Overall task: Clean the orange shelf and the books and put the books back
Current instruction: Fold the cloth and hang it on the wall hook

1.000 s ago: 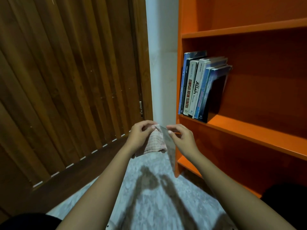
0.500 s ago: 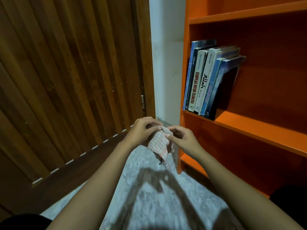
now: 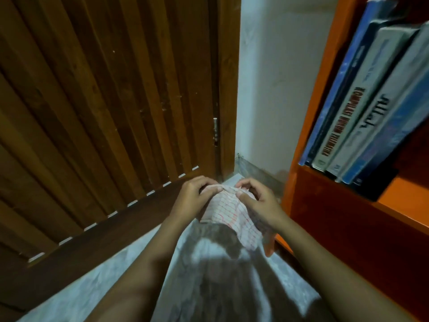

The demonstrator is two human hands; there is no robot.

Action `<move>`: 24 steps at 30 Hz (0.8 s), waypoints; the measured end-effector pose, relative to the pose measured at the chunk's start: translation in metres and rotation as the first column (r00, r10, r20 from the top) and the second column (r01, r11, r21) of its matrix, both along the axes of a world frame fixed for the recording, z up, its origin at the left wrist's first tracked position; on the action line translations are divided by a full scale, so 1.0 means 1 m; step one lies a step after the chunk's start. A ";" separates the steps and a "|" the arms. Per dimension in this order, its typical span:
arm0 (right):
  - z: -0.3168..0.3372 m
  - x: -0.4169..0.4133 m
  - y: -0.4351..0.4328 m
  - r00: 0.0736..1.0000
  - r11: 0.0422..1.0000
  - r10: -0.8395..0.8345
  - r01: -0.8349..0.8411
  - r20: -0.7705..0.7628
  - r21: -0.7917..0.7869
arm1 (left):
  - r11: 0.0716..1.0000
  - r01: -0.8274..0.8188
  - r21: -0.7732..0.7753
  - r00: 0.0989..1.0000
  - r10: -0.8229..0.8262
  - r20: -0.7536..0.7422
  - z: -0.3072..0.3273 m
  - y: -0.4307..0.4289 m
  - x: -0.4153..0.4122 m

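A white cloth with a red check [image 3: 228, 212] hangs between my two hands over the floor. My left hand [image 3: 192, 196] pinches its top edge on the left, and my right hand [image 3: 257, 203] pinches the top edge on the right, fingers curled. The orange shelf [image 3: 325, 198] stands at the right, close to my right hand. Several books [image 3: 362, 108] lean together on one board of the shelf, spines facing me, blue and white.
A brown slatted wooden door [image 3: 104, 101] fills the left side, with a hinge [image 3: 215, 131] at its edge. A white wall [image 3: 274, 77] runs between door and shelf. Grey marbled floor [image 3: 116, 275] lies below my arms.
The view has moved closer and lower toward the shelf corner. Both hands keep hold of the cloth, which now hangs spread wider between them.
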State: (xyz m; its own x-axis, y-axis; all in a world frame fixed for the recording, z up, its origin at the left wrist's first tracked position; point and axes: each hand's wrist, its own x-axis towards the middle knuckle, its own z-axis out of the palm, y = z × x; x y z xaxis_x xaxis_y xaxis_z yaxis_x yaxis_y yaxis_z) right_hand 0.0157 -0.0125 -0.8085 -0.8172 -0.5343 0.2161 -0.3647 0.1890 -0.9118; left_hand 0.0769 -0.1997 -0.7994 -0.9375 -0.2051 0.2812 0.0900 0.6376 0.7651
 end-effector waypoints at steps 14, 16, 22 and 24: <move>0.132 -0.061 -0.065 0.994 0.982 -0.017 0.038 -0.110 0.187 | 0.985 -0.094 0.147 0.996 0.094 0.006 0.124 -0.050 -0.038; 0.184 -0.059 -0.067 0.992 0.983 -0.029 0.049 -0.119 0.177 | 0.986 -0.094 0.139 0.996 0.094 0.009 0.177 -0.050 -0.035; 0.372 -0.047 -0.065 0.981 0.993 -0.069 0.086 -0.179 0.086 | 0.994 -0.083 0.072 0.989 0.091 -0.116 0.369 -0.048 -0.026; 0.439 -0.043 -0.064 0.974 0.994 -0.060 0.078 -0.217 0.073 | 0.995 -0.094 0.042 0.980 0.099 -0.172 0.435 -0.047 -0.021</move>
